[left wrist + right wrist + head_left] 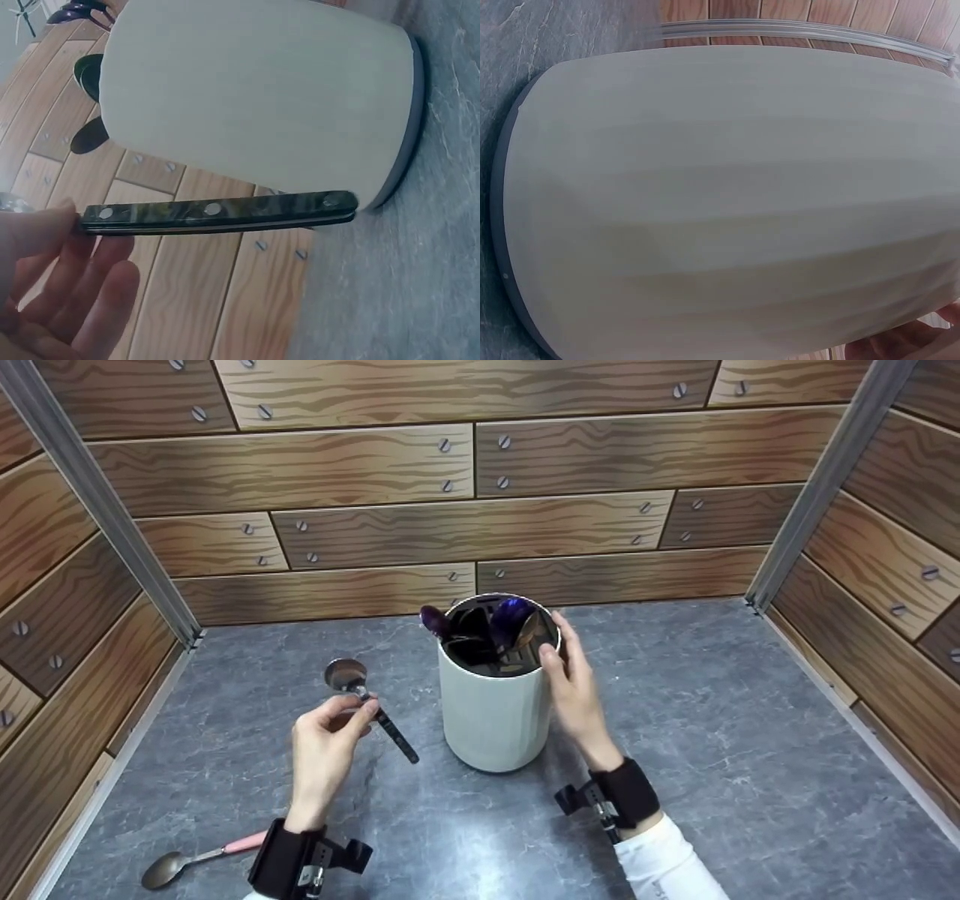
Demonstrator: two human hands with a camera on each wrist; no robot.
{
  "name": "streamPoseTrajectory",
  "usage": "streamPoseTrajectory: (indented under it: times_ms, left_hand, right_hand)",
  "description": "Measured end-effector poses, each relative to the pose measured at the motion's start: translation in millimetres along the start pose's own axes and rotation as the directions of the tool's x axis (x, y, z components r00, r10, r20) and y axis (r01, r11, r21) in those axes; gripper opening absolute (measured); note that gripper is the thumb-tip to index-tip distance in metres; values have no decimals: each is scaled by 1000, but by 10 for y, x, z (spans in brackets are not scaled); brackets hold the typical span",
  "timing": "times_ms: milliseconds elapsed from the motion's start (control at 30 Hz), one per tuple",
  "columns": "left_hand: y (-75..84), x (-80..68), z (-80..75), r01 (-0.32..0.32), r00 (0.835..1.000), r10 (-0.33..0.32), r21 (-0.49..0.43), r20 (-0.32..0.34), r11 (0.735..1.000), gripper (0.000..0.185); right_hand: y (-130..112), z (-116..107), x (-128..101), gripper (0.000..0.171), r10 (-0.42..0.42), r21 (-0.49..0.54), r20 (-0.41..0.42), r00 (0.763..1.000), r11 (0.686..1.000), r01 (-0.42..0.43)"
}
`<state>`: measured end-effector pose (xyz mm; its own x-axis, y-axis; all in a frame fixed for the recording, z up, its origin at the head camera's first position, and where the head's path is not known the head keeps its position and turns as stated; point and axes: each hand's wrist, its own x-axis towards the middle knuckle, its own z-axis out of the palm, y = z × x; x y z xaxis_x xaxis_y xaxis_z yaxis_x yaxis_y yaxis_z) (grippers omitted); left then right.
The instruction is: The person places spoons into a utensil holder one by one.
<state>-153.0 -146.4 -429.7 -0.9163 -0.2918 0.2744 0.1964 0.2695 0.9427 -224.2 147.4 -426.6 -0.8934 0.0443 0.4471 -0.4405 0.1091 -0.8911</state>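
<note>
nearest to you, at the near left of the grey countertop (712,697), a pink-handled spoon (196,858) is lying flat and alone, well apart from both of your hands, so that one is not being dealt with yet.

a little farther in, your left hand (324,750) is pinching a dark-handled spoon (367,705) at the neck, thumb and fingers closed on it just below the bowl, which is pointing up and away while the handle is slanting down to the right, off the counter. in the left wrist view that riveted handle (217,213) is crossing in front of the white holder (262,97), and your fingers (82,292) are only gripping its left end (the bowl itself is out of that view). the spoon is sitting just left of the holder and outside it.

farther on, your right hand (574,690) is resting against the right side of the white holder (491,712), thumb over the rim and fingers lying relaxed along the wall, steadying rather than clamping. the right wrist view is filling up with the holder's wall (727,202) and nothing else.

inside the holder, several dark and purple utensil heads (495,630) are already standing, so you are looking roughly midway: some pieces are housed, one is in hand beside the rim, and the pink one is waiting on the counter.
</note>
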Motion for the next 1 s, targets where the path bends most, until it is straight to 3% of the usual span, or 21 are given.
streamPoseTrajectory:
  times_ms: [300,533,1000]
  left_hand:
    - [180,15,14,-150,987,147,-35,-63,988,9]
    - [404,35,0,-260,963,257,-39,-82,965,7]
    - [786,141,-35,-390,917,376,-100,-137,915,9]
  right_hand:
    - [11,0,14,54,-7,-22,-4,1000,1000,7]
    - [16,-11,5,55,-19,-9,12,1000,1000,20]
    - [9,-10,1,56,-11,-1,8,1000,1000,11]
